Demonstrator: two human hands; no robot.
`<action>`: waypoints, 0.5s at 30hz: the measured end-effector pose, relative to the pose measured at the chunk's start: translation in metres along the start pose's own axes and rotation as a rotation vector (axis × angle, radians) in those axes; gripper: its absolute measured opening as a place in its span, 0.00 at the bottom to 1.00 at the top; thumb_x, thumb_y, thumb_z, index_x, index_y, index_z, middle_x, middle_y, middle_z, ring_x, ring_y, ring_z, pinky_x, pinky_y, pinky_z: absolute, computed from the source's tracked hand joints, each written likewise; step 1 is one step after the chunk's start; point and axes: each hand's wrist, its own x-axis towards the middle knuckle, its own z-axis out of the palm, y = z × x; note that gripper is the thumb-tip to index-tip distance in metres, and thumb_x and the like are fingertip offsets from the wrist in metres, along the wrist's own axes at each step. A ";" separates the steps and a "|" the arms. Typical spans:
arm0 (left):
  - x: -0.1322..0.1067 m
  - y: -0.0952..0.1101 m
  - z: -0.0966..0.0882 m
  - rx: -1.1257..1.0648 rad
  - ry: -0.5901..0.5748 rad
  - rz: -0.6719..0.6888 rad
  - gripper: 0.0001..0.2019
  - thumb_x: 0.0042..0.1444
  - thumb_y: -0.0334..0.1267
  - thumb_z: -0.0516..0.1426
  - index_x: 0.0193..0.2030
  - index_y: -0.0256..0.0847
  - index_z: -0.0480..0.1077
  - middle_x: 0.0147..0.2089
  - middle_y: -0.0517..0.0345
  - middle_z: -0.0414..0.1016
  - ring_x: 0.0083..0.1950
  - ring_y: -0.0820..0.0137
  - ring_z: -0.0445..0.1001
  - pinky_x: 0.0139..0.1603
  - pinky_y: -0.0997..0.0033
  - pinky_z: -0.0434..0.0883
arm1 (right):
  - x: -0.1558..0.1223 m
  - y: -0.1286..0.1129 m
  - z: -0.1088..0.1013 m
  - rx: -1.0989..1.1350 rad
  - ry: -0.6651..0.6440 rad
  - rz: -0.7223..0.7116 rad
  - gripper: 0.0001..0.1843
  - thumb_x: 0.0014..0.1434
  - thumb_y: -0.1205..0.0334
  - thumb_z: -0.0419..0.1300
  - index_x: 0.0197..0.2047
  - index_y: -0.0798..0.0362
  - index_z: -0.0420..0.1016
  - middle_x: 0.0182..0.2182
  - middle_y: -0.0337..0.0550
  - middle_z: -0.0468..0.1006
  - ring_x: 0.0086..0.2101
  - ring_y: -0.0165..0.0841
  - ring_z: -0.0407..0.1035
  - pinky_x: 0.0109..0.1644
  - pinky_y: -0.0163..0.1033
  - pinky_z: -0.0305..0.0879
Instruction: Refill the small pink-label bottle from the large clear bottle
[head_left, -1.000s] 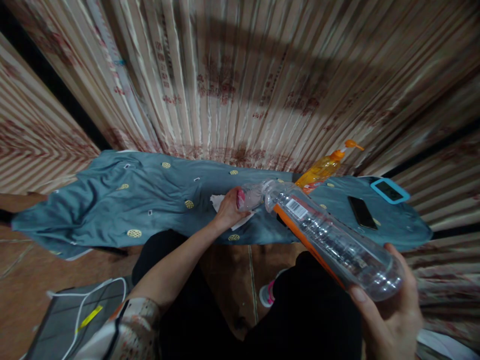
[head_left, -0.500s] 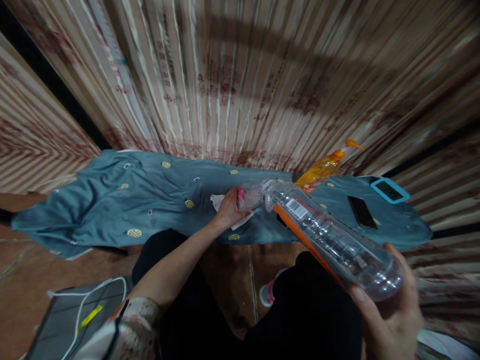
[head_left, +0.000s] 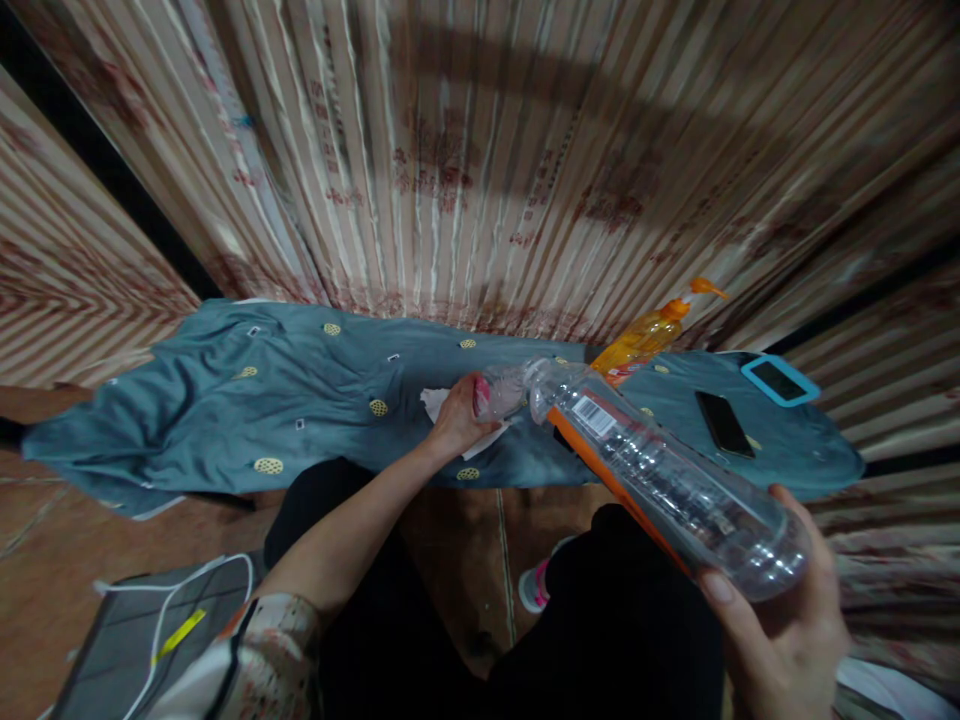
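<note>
My right hand (head_left: 787, 620) is closed round the base of a large clear plastic bottle (head_left: 660, 460) with an orange label and a barcode. The bottle tilts, its neck pointing down to the left. Its mouth meets a smaller clear bottle (head_left: 506, 390) with a pinkish-red part at its left end. My left hand (head_left: 459, 418) is closed on that smaller bottle, which lies nearly level. Under the left hand a white tissue (head_left: 480, 447) rests on the cloth. Whether liquid passes between the two bottles I cannot make out.
A blue-green cloth (head_left: 187, 400) with yellow prints covers the narrow table. Toward the right are an orange pump bottle (head_left: 641, 338), a black phone (head_left: 724, 424) and a blue-framed device (head_left: 780, 381). A curtain (head_left: 480, 180) hangs behind. A grey case (head_left: 135, 630) with a white cable stands lower left.
</note>
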 end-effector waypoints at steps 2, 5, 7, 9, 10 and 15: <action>0.000 0.002 -0.001 -0.002 0.002 -0.008 0.43 0.44 0.31 0.78 0.66 0.44 0.67 0.67 0.43 0.80 0.70 0.45 0.81 0.74 0.42 0.77 | 0.000 -0.003 0.000 -0.012 0.000 -0.008 0.57 0.61 0.39 0.75 0.85 0.47 0.58 0.78 0.56 0.65 0.75 0.67 0.59 0.79 0.80 0.47; 0.000 0.004 -0.002 -0.008 -0.002 -0.017 0.43 0.43 0.31 0.78 0.66 0.44 0.67 0.67 0.44 0.80 0.70 0.45 0.80 0.74 0.42 0.77 | 0.000 -0.011 0.001 -0.013 -0.008 0.016 0.56 0.62 0.39 0.74 0.85 0.48 0.58 0.79 0.56 0.64 0.75 0.65 0.60 0.80 0.78 0.47; 0.000 0.005 -0.003 -0.004 -0.003 -0.026 0.43 0.43 0.30 0.78 0.65 0.44 0.68 0.66 0.44 0.79 0.70 0.45 0.80 0.73 0.43 0.77 | 0.000 -0.014 0.001 -0.011 -0.019 0.040 0.56 0.63 0.39 0.73 0.85 0.48 0.57 0.79 0.56 0.63 0.75 0.64 0.59 0.80 0.76 0.47; 0.000 0.006 -0.003 0.006 -0.005 -0.034 0.42 0.43 0.30 0.78 0.65 0.43 0.68 0.66 0.43 0.80 0.70 0.45 0.81 0.73 0.43 0.77 | 0.000 -0.013 0.001 -0.001 -0.015 0.043 0.57 0.63 0.39 0.74 0.86 0.48 0.57 0.79 0.56 0.64 0.75 0.65 0.59 0.80 0.77 0.48; 0.000 0.006 -0.003 0.011 -0.006 -0.034 0.42 0.43 0.30 0.78 0.65 0.43 0.68 0.66 0.44 0.80 0.69 0.45 0.81 0.73 0.43 0.77 | 0.000 -0.011 0.001 -0.001 -0.012 0.035 0.58 0.62 0.38 0.74 0.85 0.48 0.57 0.78 0.56 0.64 0.75 0.66 0.59 0.80 0.78 0.47; 0.000 0.003 -0.002 0.019 -0.001 0.000 0.43 0.44 0.31 0.78 0.66 0.43 0.67 0.66 0.44 0.80 0.69 0.45 0.81 0.73 0.41 0.78 | -0.001 0.003 -0.003 -0.017 -0.031 0.000 0.57 0.64 0.40 0.73 0.86 0.47 0.55 0.79 0.56 0.63 0.76 0.66 0.58 0.79 0.80 0.46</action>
